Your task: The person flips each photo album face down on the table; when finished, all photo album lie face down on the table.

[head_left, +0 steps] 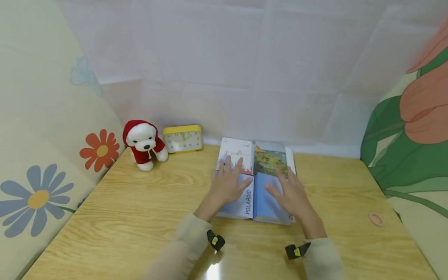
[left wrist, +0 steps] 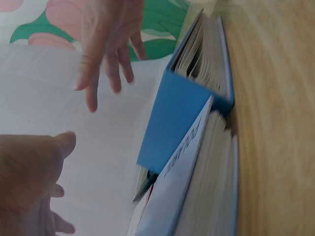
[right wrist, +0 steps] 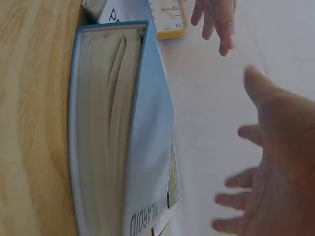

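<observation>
1. Here, the wooden table (head_left: 140,217) runs under pale sheeting and flowered cloth; its near edge is cut off.
2. Two books lie side by side at the table's middle: the white Polaroid book (head_left: 235,182) under my left hand (head_left: 225,186), the blue book (head_left: 271,182) under my right hand (head_left: 292,196). My palms hide most of both covers.
3. Both hands have fingers spread, gripping nothing; the wrist views show them just clear of the covers, though contact is hard to judge.
4. A plush dog (head_left: 144,144), a yellow clock (head_left: 182,139) and a pink ring (head_left: 376,219) stand well apart.
</observation>
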`<state>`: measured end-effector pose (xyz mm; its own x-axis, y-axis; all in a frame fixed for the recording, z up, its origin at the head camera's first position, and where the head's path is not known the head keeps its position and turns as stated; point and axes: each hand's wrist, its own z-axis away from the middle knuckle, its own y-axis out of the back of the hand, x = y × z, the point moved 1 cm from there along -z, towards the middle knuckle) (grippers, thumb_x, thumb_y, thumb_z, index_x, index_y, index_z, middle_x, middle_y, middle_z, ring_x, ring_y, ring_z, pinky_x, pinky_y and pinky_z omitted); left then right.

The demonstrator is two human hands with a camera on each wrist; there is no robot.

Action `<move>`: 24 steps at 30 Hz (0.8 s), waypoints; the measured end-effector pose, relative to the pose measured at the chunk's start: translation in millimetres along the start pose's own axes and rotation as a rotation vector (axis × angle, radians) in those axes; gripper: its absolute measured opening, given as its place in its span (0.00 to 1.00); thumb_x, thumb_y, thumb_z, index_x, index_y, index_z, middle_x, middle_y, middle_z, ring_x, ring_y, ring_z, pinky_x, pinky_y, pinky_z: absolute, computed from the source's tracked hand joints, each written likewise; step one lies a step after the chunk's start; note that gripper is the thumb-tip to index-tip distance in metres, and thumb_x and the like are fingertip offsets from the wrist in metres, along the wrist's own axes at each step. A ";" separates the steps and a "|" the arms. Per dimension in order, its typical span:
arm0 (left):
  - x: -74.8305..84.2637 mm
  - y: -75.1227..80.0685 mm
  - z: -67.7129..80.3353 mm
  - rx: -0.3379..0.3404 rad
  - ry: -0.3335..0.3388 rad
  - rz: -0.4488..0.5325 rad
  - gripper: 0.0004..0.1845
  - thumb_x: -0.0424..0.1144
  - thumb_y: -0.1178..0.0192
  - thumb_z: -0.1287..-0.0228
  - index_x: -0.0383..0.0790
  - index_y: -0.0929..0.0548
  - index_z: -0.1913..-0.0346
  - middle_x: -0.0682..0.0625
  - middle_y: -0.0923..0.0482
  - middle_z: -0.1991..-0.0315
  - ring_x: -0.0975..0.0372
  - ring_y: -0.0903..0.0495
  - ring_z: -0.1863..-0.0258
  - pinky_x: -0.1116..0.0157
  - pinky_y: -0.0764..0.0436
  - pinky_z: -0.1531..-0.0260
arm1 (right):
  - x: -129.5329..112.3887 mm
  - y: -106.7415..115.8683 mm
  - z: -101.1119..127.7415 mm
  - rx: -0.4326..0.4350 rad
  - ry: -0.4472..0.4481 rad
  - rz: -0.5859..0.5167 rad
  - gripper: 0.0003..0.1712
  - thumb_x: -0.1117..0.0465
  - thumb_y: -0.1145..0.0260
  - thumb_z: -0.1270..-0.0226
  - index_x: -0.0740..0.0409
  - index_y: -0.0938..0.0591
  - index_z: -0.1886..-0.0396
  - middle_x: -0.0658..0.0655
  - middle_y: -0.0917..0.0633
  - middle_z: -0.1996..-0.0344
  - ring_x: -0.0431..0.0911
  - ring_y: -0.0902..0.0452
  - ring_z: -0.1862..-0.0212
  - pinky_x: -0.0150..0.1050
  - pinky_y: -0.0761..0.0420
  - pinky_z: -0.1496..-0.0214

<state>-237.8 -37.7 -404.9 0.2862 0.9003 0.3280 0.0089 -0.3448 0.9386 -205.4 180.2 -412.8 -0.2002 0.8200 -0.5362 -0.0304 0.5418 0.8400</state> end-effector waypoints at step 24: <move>32.7 -62.8 21.1 -0.207 -0.210 0.065 0.64 0.63 0.28 0.50 0.21 0.49 0.26 0.29 0.49 0.25 0.43 0.50 0.25 0.50 0.47 0.27 | 25.5 -25.0 28.1 -0.167 0.023 0.015 0.67 0.43 0.18 0.56 0.61 0.44 0.22 0.76 0.58 0.25 0.71 0.64 0.25 0.70 0.47 0.31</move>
<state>-208.8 7.7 -455.3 0.4721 0.7957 0.3794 -0.2056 -0.3191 0.9251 -182.2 192.7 -449.8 -0.2237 0.8223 -0.5233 -0.1893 0.4900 0.8509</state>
